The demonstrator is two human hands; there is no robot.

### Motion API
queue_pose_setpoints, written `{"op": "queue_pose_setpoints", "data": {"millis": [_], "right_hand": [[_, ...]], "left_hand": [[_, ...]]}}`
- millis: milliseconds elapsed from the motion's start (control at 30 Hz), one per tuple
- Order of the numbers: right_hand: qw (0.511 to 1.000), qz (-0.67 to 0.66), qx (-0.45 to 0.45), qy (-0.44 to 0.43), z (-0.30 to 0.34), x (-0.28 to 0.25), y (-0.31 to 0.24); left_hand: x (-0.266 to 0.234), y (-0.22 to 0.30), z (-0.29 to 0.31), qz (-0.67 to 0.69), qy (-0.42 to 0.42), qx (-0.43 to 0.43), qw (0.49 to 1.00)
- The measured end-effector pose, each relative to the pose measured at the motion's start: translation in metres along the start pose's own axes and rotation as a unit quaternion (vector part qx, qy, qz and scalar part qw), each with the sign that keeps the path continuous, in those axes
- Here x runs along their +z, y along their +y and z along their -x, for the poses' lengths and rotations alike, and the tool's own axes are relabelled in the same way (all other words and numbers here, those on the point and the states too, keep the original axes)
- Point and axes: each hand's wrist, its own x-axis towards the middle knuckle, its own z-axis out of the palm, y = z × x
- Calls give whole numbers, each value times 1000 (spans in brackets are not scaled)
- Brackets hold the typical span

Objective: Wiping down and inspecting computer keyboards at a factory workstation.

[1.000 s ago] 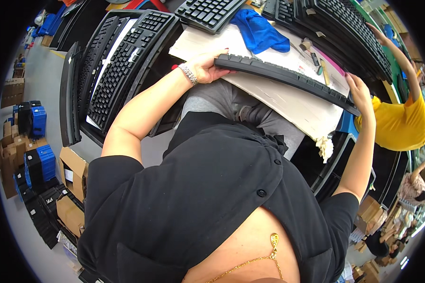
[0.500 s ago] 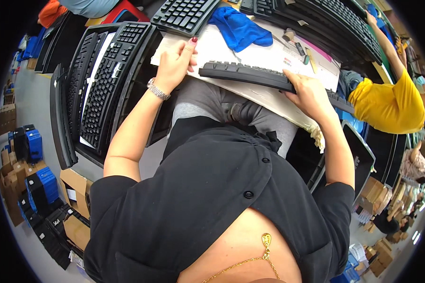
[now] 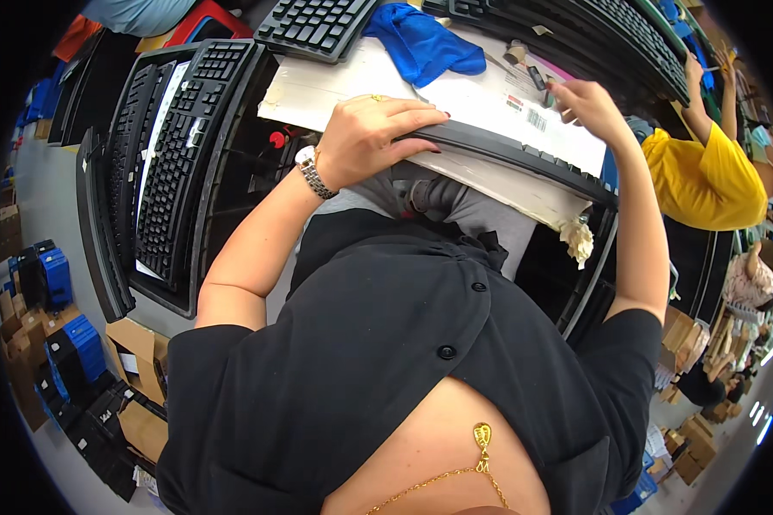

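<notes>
A black keyboard lies tipped on its long edge along the near side of the white work board, its keys facing mostly away from me. My left hand is closed over its left end, fingers on top and thumb along the near side. Above the board, beyond the keyboard's right part, my right hand is raised off it. Its fingers are loosely bent and apart, and I see nothing in them. A blue cloth lies crumpled on the board, left of a small dark object.
Another black keyboard sits at the far left of the board. More keyboards stand in a black tray at my left. Stacked keyboards fill the far right. A co-worker in a yellow shirt works at the right.
My left hand has come right and down onto the keyboard's left end. My right hand has let go and lifted away. The keyboard has shifted right, its keys tipped farther from me.
</notes>
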Motion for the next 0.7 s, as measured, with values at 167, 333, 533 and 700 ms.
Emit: {"op": "queue_pose_setpoints", "data": {"millis": [167, 333, 533, 700], "right_hand": [[934, 330, 108, 88, -69, 1, 49], [905, 410, 91, 70, -78, 10, 47], [965, 239, 66, 92, -36, 5, 4], [992, -23, -100, 69, 36, 33, -48]], "left_hand": [[1, -4, -1, -14, 9, 14, 1000], [3, -5, 1, -21, 23, 13, 999], [-1, 3, 9, -23, 13, 5, 1000], [-1, 10, 15, -33, 10, 3, 999]]}}
